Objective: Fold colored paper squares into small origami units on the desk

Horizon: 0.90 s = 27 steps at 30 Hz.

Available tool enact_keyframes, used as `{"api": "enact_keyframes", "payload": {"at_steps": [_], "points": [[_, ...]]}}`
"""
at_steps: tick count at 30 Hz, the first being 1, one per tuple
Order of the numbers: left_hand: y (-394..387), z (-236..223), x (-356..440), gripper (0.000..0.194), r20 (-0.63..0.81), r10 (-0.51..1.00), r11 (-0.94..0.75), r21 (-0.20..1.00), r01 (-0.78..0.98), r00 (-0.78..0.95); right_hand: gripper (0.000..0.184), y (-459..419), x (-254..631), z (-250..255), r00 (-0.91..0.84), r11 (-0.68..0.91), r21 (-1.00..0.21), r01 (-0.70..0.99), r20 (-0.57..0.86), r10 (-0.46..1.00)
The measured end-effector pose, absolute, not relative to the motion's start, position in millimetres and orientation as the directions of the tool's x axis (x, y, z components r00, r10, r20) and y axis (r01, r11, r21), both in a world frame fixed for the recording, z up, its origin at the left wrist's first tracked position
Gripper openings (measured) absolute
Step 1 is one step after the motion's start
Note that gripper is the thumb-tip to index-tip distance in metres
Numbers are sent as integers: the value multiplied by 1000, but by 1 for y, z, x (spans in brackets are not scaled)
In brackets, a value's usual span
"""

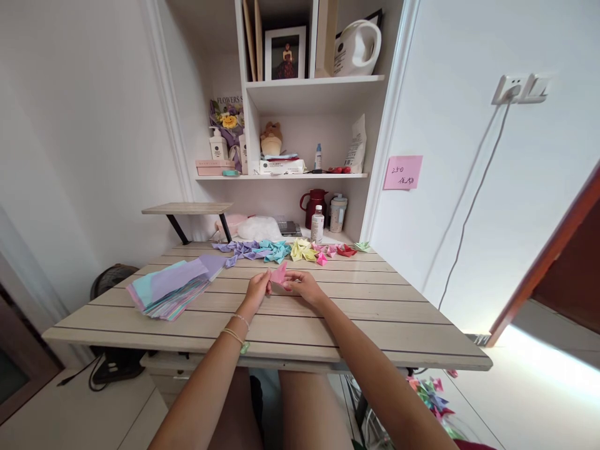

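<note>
A pink piece of folded origami paper (279,274) is held between my two hands, a little above the middle of the table. My left hand (259,289) pinches its left side between thumb and fingers. On the right side, my right hand (302,284) has its fingertips closed on the paper. Behind them lies a row of folded paper pieces: purple (246,250), blue (275,251), yellow (304,250), pink (321,258), red (346,250) and pale green (362,247). A fanned stack of coloured paper sheets (175,287) rests to the left of my hands.
The slatted wooden table (394,325) carries a small raised shelf (187,209) at its back left. A bottle (317,225), a dark red jug (315,208) and a tumbler (338,212) stand behind the row. More folded paper (431,397) is low at the right, below the table.
</note>
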<state>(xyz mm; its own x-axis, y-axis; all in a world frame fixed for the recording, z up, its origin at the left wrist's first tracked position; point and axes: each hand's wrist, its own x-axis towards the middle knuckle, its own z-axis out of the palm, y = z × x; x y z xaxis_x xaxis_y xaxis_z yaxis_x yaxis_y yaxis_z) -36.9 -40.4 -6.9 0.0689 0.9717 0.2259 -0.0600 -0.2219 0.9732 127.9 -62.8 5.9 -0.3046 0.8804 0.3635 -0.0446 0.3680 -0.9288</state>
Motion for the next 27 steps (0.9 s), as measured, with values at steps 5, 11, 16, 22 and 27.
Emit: {"api": "enact_keyframes", "payload": {"at_steps": [5, 11, 16, 22, 27], "points": [[-42, -6, -38, 37, 209, 973, -204, 977, -59, 96, 33, -61, 128, 4, -263, 403, -915, -25, 395, 880], [-44, -5, -37, 36, 189, 974, -184, 982, -53, 123, 34, -59, 128, 4, -269, 386, -922, -30, 379, 885], [-43, -6, -37, 37, 177, 975, -171, 984, -54, 132, 32, -60, 126, 2, -255, 397, -918, -12, 386, 886], [-41, -7, -36, 35, 155, 980, -149, 987, -61, 124, 18, -59, 127, 3, -197, 492, -866, 94, 468, 862], [-41, -6, -36, 34, 139, 986, -132, 988, -78, 94, 12, -62, 128, 6, -170, 524, -833, 177, 499, 850]]}}
